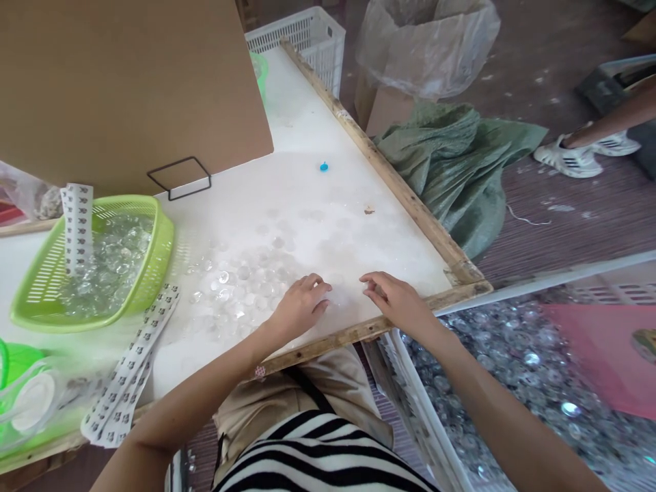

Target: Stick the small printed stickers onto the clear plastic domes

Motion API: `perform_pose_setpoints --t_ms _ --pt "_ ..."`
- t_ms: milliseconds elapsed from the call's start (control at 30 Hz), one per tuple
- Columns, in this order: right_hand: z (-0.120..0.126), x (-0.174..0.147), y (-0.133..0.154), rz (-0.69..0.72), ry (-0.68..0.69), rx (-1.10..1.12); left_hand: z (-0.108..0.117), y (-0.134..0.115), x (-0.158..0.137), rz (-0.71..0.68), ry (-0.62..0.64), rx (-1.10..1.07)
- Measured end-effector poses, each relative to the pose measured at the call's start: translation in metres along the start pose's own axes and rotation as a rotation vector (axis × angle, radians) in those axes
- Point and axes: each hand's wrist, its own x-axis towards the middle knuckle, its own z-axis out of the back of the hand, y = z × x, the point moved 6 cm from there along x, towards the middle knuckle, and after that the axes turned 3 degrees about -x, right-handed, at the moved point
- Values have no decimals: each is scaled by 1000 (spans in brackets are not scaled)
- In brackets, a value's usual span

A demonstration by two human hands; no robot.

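My left hand [301, 305] is low over the white tabletop [338, 232], beside the right edge of a spread of small clear plastic discs [246, 290]. Its fingers are loosely curved, thumb apart, and I see nothing held in them. Across a short gap, my right hand [397, 297] is near the table's front corner. Its thumb and fingers point left and stand slightly apart, with nothing visible between them. Whether either hand touches the table is hard to tell.
A green basket [167, 253] of clear pieces stands left, with printed sticker strips [136, 372] beside it. Behind are a cardboard sheet [128, 82] and a black wire frame [179, 179]. A wooden rim [379, 154] edges the table. At right sits a crate of clear pieces [492, 369].
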Motion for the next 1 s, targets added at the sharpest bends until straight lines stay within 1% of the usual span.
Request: perform_pose_setpoints --t_ms 67,200,333,467,633,767,867,933,1000 --pt "1 0 0 5 -16 -9 -1 -6 -2 -60 32 77" --pt "4 -1 5 38 -51 -54 -8 -14 -7 -146 92 121" --pt "5 -2 10 65 -58 -47 -9 -12 -14 -192 88 156" --pt "2 -3 15 85 -40 10 -9 -10 -23 -255 107 164" --pt "-2 -1 18 96 -55 35 -18 -14 -20 -266 73 256" --pt "5 -1 14 118 -105 23 -29 -20 -7 -251 43 290" --pt "25 -5 -1 103 -203 -14 -30 -15 1 -172 -21 300" --pt "46 -11 -18 41 -337 -55 -31 -7 5 -95 -53 321" --pt "64 -18 -36 -36 -474 -85 -35 -2 11 -48 -53 346"
